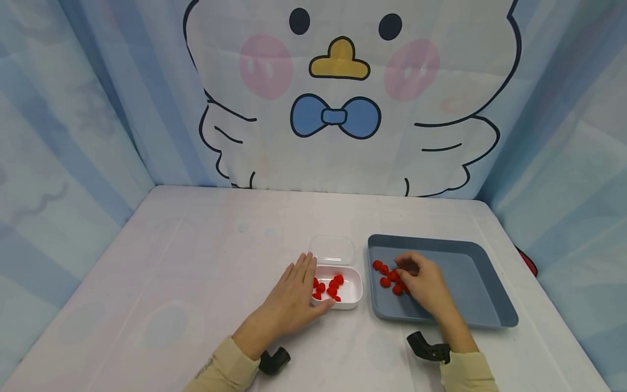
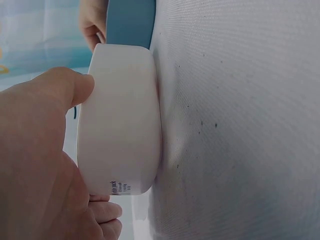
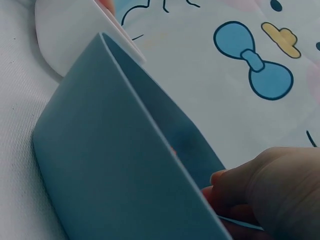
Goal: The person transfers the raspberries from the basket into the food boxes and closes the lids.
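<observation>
A small white box (image 1: 354, 296) holds several red pieces (image 1: 333, 287). My left hand (image 1: 313, 288) holds it, fingers along its left side and thumb against the near wall. The left wrist view shows that hand (image 2: 75, 150) up against the box wall (image 2: 122, 125). To the right, a blue tray (image 1: 465, 283) has several red pieces (image 1: 386, 275) in its left part. There my right hand (image 1: 406, 269) curls its fingertips down onto them and seems to pinch one. In the right wrist view the tray wall (image 3: 110, 150) hides the pieces and most of the hand (image 3: 260, 190).
A clear lid (image 1: 333, 250) lies just behind the white box. The table (image 1: 196, 261) is covered in a pale cloth. A cartoon-print curtain (image 1: 338, 109) closes off the back and both sides. Something red and black (image 1: 526, 261) peeks out at the table's right edge.
</observation>
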A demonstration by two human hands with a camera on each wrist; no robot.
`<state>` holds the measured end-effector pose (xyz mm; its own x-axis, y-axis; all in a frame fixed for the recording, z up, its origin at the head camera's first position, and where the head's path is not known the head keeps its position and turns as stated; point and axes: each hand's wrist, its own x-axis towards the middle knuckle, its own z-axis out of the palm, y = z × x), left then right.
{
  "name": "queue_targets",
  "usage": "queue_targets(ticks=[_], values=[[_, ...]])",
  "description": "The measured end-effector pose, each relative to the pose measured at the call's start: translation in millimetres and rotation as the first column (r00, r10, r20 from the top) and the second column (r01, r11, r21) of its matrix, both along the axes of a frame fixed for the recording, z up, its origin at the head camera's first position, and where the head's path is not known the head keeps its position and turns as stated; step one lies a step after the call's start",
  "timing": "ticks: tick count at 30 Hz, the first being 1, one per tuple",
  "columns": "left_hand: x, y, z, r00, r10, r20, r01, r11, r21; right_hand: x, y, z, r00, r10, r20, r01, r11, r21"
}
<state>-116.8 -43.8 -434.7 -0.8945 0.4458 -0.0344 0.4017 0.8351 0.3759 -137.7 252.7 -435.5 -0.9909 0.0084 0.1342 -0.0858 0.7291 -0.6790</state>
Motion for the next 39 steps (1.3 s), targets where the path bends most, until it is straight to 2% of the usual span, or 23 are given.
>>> queue_targets(ticks=[18, 39], values=[[0.0, 0.5, 0.0, 1.000, 0.003, 0.000, -0.003, 1.000, -0.010, -0.7, -1.8, 0.2, 1.000, 0.011, -0.015, -0.011, 0.999, 0.048], [-0.5, 1.1, 2.0, 1.000, 0.001, -0.002, -0.001, 1.000, -0.013, -1.3, -1.2, 2.2, 1.000, -0.010, -0.009, 0.010, 0.999, 0.032]])
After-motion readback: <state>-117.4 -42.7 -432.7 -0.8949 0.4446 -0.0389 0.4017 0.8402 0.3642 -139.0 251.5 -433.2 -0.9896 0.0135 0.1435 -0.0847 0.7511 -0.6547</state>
